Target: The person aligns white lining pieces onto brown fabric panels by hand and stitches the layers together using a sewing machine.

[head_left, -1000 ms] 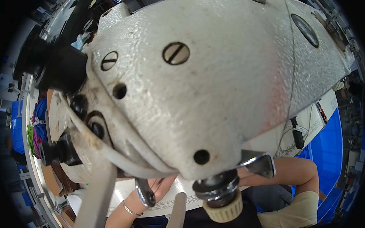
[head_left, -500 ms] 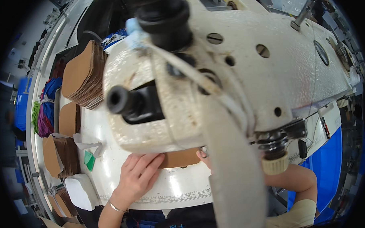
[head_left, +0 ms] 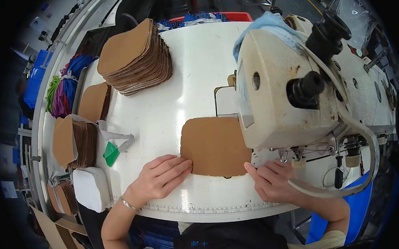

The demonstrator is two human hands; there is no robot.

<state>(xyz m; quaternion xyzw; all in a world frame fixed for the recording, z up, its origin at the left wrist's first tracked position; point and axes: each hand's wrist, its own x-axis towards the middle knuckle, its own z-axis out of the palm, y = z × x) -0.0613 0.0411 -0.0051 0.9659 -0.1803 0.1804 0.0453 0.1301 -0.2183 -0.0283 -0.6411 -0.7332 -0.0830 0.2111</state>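
Note:
A flat brown piece (head_left: 215, 146) with rounded corners, leather-like or board-like, lies on the white sewing table (head_left: 181, 99). Its right edge meets the cream sewing machine head (head_left: 281, 77). The fingers of my left hand (head_left: 162, 177) are pressed together, gripping the lower left corner. At the lower right corner, my right hand (head_left: 274, 179) holds the edge with the index finger on top and the other fingers curled. Both thumbs are mostly hidden. The needle area is out of sight behind the machine head.
A tall stack of brown pieces (head_left: 133, 56) stands at the back left. Smaller brown bundles (head_left: 83, 144), a white padded stack (head_left: 91, 189) and a green scrap (head_left: 111, 153) line the left side. Coloured cords (head_left: 73, 83) lie beyond. A pale tube (head_left: 342, 192) curves over my right forearm.
The view has shifted, so the machine head now appears farther right. More of the brown piece and my right hand show. Both hands stay at the piece's near corners.

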